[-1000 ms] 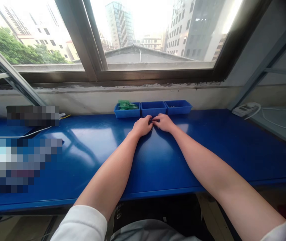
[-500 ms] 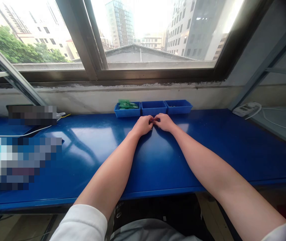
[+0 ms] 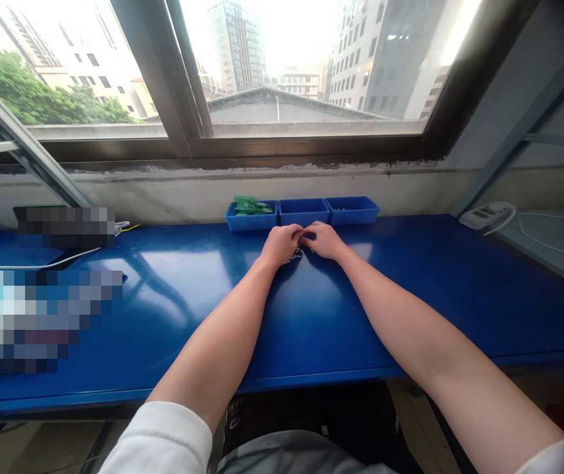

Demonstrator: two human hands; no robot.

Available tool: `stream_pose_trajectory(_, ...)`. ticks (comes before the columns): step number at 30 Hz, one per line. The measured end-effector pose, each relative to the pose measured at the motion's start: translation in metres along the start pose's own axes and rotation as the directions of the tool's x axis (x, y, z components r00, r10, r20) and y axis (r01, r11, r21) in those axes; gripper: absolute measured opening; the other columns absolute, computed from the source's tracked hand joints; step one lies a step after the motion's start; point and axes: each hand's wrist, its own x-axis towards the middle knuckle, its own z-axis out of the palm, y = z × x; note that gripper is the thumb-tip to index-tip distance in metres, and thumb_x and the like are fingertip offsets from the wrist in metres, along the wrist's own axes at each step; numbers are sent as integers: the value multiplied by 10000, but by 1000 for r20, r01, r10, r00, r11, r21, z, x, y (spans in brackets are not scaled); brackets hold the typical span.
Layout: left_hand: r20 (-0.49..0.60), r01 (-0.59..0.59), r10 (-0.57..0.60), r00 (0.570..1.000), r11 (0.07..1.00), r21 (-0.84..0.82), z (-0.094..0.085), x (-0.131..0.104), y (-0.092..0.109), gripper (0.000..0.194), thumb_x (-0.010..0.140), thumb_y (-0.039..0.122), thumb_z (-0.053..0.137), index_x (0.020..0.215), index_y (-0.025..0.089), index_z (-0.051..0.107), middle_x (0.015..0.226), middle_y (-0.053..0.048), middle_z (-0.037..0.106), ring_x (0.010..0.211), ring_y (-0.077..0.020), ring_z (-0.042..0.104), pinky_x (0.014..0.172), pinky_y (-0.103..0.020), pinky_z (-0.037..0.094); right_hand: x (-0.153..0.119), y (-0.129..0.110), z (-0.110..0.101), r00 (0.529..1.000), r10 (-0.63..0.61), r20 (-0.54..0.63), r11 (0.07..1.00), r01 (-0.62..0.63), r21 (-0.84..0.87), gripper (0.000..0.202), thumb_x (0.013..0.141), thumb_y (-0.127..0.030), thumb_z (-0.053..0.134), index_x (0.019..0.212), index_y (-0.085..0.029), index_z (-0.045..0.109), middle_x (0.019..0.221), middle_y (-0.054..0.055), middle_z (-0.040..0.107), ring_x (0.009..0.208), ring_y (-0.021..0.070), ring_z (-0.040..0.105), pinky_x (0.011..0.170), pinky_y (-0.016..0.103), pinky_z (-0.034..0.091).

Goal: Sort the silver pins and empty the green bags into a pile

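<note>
Left grip: curled, hold unclear
Right grip: same
Metal bits: beside left grip, toward rear of bench; long axis unclear

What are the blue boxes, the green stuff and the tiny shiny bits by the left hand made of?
The blue boxes look like hard plastic, smooth, with one even colour. The green stuff seems to be thin, shiny plastic film, because it looks crinkled. The tiny shiny bits by the left hand may be metal: they glint silvery, but are too small to be sure.
</note>
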Motion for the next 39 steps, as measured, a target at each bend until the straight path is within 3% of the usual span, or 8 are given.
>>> stream_pose_trajectory(5,-112,44,-50,992,998,-49,-1,1,1,218,876,278,476,933,221,679,914,-22,720,847,-170,651,796,-257,471,-1,-7,0,995,-60,-76,993,68,101,255,753,-332,631,947,-188,710,884,40,606,756,146,567,735,264,457)
stream_pose_trajectory(11,-172,122,-169,970,960,-252,4,4,-6,181,849,338,517,858,185,614,789,-22,704,731,-142,650,721,-251,497,-1,-10,0,989,-98,-115,981,115,155,219,775,-358,625,872,-191,728,846,34,637,733,136,572,702,248,444)
stream_pose_trajectory(19,-212,166,-234,949,940,-297,3,6,-5,256,849,423,503,785,184,567,727,-15,681,713,-145,650,697,-252,486,0,-14,-5,992,-6,-128,968,38,247,224,809,-342,562,799,-176,711,779,31,691,690,146,591,665,258,442)
stream_pose_trajectory(22,-219,175,-239,946,945,-275,3,5,-7,292,844,455,502,750,184,558,680,-10,659,681,-150,647,668,-255,475,1,-14,-6,984,93,-155,888,-12,460,227,761,-366,604,810,-168,704,772,41,706,709,169,632,669,277,475)
stream_pose_trajectory(25,-184,188,-245,952,941,-283,4,5,-9,280,841,446,510,739,189,551,668,-7,652,645,-146,643,625,-250,469,2,-13,-7,976,193,-100,748,-81,659,239,689,-357,658,818,-160,696,725,49,705,696,188,657,628,287,504)
stream_pose_trajectory(29,-173,200,-243,955,951,-235,4,5,-8,251,853,426,497,795,192,565,725,-18,668,690,-152,637,658,-258,467,4,-12,-8,958,268,-106,692,-115,713,248,647,-348,683,803,-156,690,719,56,708,698,195,666,603,288,521)
stream_pose_trajectory(33,-238,208,-229,944,972,-111,2,5,-7,272,876,426,452,820,193,581,790,-38,673,744,-165,615,706,-276,453,9,-3,-11,883,375,-282,724,-89,684,235,686,-324,631,835,-148,679,773,66,713,703,183,666,650,297,539)
stream_pose_trajectory(39,-197,183,-185,963,983,-29,2,3,-8,193,866,323,453,806,200,589,809,-43,664,770,-169,603,710,-272,451,16,28,-18,663,544,-514,762,-135,633,297,703,-274,588,936,-109,667,874,104,702,798,210,664,758,342,535)
